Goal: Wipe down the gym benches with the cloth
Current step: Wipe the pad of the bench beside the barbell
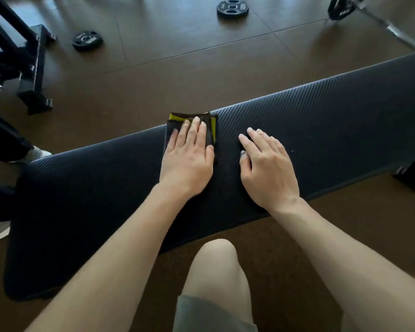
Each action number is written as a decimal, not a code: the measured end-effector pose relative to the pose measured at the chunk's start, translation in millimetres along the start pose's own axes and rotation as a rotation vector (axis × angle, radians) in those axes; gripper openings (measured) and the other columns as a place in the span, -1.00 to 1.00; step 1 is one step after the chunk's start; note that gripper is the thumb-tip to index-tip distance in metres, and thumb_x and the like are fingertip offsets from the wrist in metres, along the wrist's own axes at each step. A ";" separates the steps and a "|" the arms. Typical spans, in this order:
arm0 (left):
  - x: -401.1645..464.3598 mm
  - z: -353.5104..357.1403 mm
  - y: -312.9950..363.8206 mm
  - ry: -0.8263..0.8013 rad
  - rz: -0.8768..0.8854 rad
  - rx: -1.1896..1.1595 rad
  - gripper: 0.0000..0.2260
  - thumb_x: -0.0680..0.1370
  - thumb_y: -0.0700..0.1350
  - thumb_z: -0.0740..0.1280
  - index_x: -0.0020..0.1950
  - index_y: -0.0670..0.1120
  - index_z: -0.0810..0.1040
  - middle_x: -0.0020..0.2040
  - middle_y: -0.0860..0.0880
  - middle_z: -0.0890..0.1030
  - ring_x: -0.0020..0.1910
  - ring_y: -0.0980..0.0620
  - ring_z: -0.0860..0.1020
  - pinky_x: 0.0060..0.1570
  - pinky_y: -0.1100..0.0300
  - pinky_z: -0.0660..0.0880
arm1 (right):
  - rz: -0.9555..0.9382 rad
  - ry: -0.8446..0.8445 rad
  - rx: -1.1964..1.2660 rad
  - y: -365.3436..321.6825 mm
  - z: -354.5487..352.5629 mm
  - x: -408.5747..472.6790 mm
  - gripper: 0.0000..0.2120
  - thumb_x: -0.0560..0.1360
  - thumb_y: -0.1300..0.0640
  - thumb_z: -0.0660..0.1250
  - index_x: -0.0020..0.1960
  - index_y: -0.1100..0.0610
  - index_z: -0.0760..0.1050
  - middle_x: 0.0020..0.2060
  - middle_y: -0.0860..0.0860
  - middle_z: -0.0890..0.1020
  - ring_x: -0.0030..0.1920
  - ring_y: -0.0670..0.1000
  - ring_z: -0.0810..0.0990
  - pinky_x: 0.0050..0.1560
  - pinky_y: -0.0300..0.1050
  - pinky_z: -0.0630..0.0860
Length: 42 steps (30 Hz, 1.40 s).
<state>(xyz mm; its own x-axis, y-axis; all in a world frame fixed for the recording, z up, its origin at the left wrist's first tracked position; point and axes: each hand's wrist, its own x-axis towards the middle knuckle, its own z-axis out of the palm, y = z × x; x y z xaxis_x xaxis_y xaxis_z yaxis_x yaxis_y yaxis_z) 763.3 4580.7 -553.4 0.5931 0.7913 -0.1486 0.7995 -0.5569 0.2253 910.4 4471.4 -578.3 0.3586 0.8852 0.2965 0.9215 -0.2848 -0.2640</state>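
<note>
While plate (232,9) lettering blurs, left hand (188,158) presses cloth (212,125).

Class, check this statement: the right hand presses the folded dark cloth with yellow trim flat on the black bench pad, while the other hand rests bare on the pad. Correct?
Not quite. The head view shows the left hand pressing the folded dark cloth with yellow trim on the black bench pad; the right hand rests bare on the pad.

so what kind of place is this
Most likely a gym or weight room: a long padded bench, weight plates lying on the dark floor, and a loaded barbell at the top right.
</note>
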 end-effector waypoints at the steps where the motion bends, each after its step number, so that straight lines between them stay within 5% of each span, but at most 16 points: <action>1: -28.4 3.7 4.4 0.003 0.026 0.011 -0.45 0.73 0.10 -0.15 0.69 -0.03 -0.19 0.69 0.02 -0.23 0.65 0.07 -0.27 0.62 0.05 -0.28 | 0.000 0.007 0.007 0.1 -0.2 -1.1 -0.56 0.68 0.05 0.10 0.51 0.12 0.43 0.50 0.10 0.44 0.55 0.06 0.34 0.59 -0.01 0.17; 5: -87.5 11.8 14.3 -0.038 0.108 0.055 -0.46 0.71 0.13 -0.23 0.67 0.01 -0.27 0.65 0.06 -0.32 0.61 0.09 -0.36 0.60 0.07 -0.32 | 0.054 0.078 0.057 -0.2 -2.6 -4.3 -0.57 0.69 0.02 0.08 0.42 0.17 0.52 0.42 0.11 0.54 0.47 0.07 0.45 0.54 -0.03 0.28; 15: 39.4 1.7 36.7 -0.052 0.113 0.034 -0.46 0.74 0.07 -0.11 0.70 -0.05 -0.14 0.70 0.02 -0.18 0.66 0.06 -0.22 0.62 0.05 -0.25 | 0.099 0.212 0.040 3.5 -1.5 -4.1 -0.57 0.73 0.03 0.04 0.30 0.21 0.61 0.25 0.12 0.66 0.32 0.07 0.59 0.46 0.03 0.37; 22: -84.0 17.4 51.2 -0.099 0.277 0.068 -0.41 0.67 0.15 -0.30 0.68 -0.03 -0.22 0.67 0.03 -0.29 0.63 0.07 -0.34 0.62 0.04 -0.28 | 0.166 0.171 -0.063 68.8 -22.6 -4.5 -0.58 0.70 0.02 0.07 0.33 0.17 0.59 0.33 0.10 0.61 0.38 0.08 0.52 0.48 0.12 0.31; 32: 32.1 19.4 95.1 -0.054 0.220 0.072 -0.45 0.74 0.11 -0.13 0.70 -0.04 -0.17 0.70 0.02 -0.21 0.65 0.07 -0.26 0.61 0.07 -0.30 | 0.296 0.269 0.045 76.1 -20.2 -7.5 -0.59 0.70 0.05 0.07 0.27 0.18 0.63 0.30 0.07 0.63 0.39 0.04 0.53 0.49 0.01 0.29; 38: -88.6 29.8 73.3 -0.031 0.366 0.114 -0.44 0.74 0.15 -0.15 0.70 -0.05 -0.10 0.69 0.00 -0.14 0.66 0.04 -0.21 0.63 0.02 -0.19 | 0.285 0.264 0.032 74.1 -17.4 -10.4 -0.59 0.70 0.04 0.08 0.30 0.17 0.62 0.33 0.08 0.62 0.39 0.05 0.53 0.51 0.01 0.30; 42: -70.8 31.0 70.9 -0.025 0.386 0.149 -0.43 0.71 0.17 -0.22 0.69 -0.01 -0.12 0.69 0.04 -0.16 0.65 0.08 -0.26 0.60 0.10 -0.31 | 0.284 0.261 0.009 70.6 -16.0 -7.5 -0.61 0.70 0.03 0.10 0.30 0.16 0.61 0.33 0.09 0.62 0.39 0.06 0.53 0.51 0.04 0.34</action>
<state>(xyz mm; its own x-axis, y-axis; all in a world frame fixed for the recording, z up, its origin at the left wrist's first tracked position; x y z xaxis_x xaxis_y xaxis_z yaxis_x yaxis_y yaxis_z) 781.0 4477.4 -556.8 0.8525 0.5123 -0.1039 0.5223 -0.8432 0.1274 975.1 4438.8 -584.5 0.6267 0.6476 0.4334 0.7788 -0.5012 -0.3772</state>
